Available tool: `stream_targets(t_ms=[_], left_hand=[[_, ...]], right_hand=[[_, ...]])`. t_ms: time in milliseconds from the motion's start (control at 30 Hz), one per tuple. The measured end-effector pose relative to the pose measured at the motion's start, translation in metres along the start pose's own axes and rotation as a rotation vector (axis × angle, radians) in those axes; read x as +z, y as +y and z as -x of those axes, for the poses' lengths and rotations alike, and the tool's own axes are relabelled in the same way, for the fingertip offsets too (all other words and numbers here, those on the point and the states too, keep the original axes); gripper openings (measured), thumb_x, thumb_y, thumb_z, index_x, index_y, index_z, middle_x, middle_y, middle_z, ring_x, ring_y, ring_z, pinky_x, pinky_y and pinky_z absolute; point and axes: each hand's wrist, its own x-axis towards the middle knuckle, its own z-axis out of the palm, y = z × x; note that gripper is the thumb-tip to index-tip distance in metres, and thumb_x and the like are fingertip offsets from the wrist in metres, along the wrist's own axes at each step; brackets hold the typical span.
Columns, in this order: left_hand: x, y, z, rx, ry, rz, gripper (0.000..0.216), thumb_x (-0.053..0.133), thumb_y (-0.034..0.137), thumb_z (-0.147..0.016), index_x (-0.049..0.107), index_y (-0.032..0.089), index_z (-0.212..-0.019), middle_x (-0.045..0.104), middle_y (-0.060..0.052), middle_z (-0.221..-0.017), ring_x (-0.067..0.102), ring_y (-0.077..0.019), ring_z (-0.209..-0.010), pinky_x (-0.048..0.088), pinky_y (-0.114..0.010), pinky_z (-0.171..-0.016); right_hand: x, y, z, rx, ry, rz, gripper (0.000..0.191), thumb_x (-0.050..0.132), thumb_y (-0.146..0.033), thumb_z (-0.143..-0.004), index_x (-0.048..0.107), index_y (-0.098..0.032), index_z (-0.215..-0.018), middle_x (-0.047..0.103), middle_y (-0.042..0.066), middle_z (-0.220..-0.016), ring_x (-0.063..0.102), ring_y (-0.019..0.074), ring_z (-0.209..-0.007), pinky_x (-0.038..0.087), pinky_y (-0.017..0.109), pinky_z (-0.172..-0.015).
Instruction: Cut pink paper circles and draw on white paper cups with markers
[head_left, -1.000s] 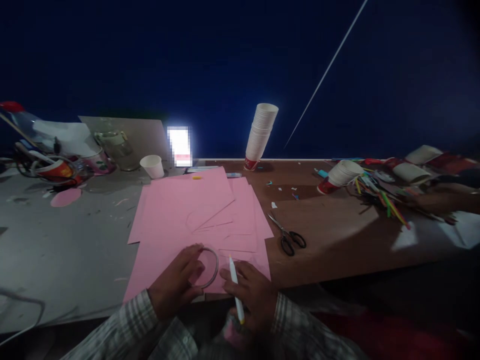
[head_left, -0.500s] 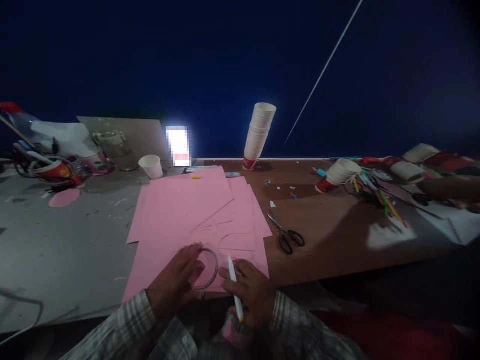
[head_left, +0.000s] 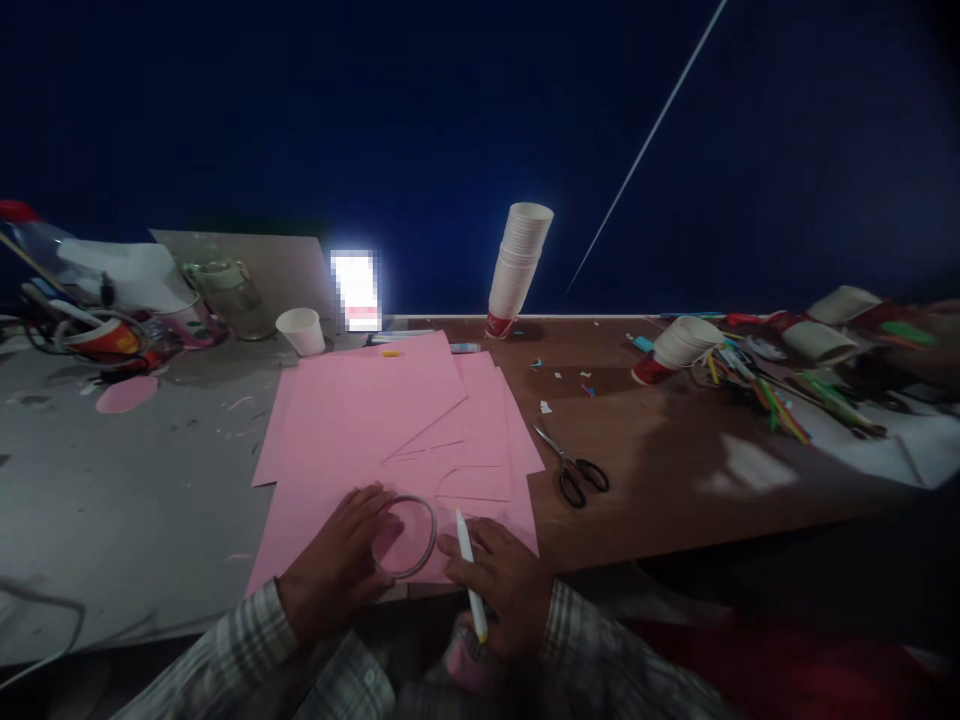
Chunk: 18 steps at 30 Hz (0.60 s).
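Observation:
A thin grey ring lies flat on pink paper sheets near the table's front edge. Around its left side rests my left hand, fingers and thumb apart and touching or very near the rim. My right hand is closed on a white marker, just right of the ring. The marker slants, with its orange tip pointing away from me and its yellow end toward me. Loose cut pieces and slits show in the paper beyond the hands. Black-handled scissors lie right of the sheets.
A tall leaning stack of paper cups stands at the back. One white cup sits behind the sheets. Filled cups and a jar crowd the left. At right are a shorter cup stack, coloured pens and paper scraps.
My left hand has drawn back slightly to the left, uncovering the ring's left rim; the ring stays put. My right hand keeps the marker still. At far right, a blurred arm has shifted.

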Motion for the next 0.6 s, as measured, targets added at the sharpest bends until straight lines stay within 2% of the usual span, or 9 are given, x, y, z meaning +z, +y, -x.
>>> stream_targets(t_ms=[100, 267, 400, 600], left_hand=[[-0.0015, 0.0026, -0.0005, 0.006, 0.001, -0.006, 0.054, 0.059, 0.03, -0.088, 0.04, 0.02, -0.137, 0.047, -0.017, -0.146, 0.034, -0.0298, -0.142, 0.031, -0.054, -0.115], [-0.0015, 0.005, -0.0004, -0.009, 0.01, -0.008, 0.054, 0.06, 0.027, -0.086, 0.041, 0.021, -0.137, 0.049, -0.016, -0.146, 0.035, -0.0298, -0.141, 0.032, -0.055, -0.115], [0.0007, 0.006, -0.0011, -0.011, 0.042, 0.009, 0.052, 0.06, 0.028, -0.086, 0.043, 0.021, -0.135, 0.051, -0.016, -0.144, 0.038, -0.0301, -0.139, 0.032, -0.054, -0.114], [0.0029, 0.0009, 0.001, -0.008, 0.017, 0.02, 0.054, 0.062, 0.031, -0.085, 0.044, 0.021, -0.135, 0.05, -0.016, -0.144, 0.039, -0.0303, -0.139, 0.031, -0.054, -0.114]], right_hand=[[-0.0005, -0.0007, -0.001, 0.021, -0.009, -0.013, 0.048, 0.062, -0.032, -0.071, 0.056, -0.019, -0.117, 0.062, 0.014, -0.13, 0.052, 0.0357, -0.119, 0.04, 0.056, -0.101], [-0.0011, -0.0018, -0.0009, 0.001, 0.059, -0.018, 0.044, 0.06, -0.036, -0.077, 0.055, -0.02, -0.117, 0.064, 0.012, -0.13, 0.053, 0.0345, -0.118, 0.043, 0.056, -0.1], [-0.0017, -0.002, -0.0001, 0.016, 0.014, -0.002, 0.044, 0.062, -0.036, -0.077, 0.055, -0.019, -0.117, 0.063, 0.012, -0.131, 0.052, 0.0343, -0.12, 0.042, 0.056, -0.101], [0.0002, -0.0028, 0.0004, 0.005, 0.07, 0.003, 0.043, 0.058, -0.037, -0.08, 0.056, -0.019, -0.118, 0.064, 0.013, -0.129, 0.051, 0.0341, -0.12, 0.041, 0.056, -0.102]])
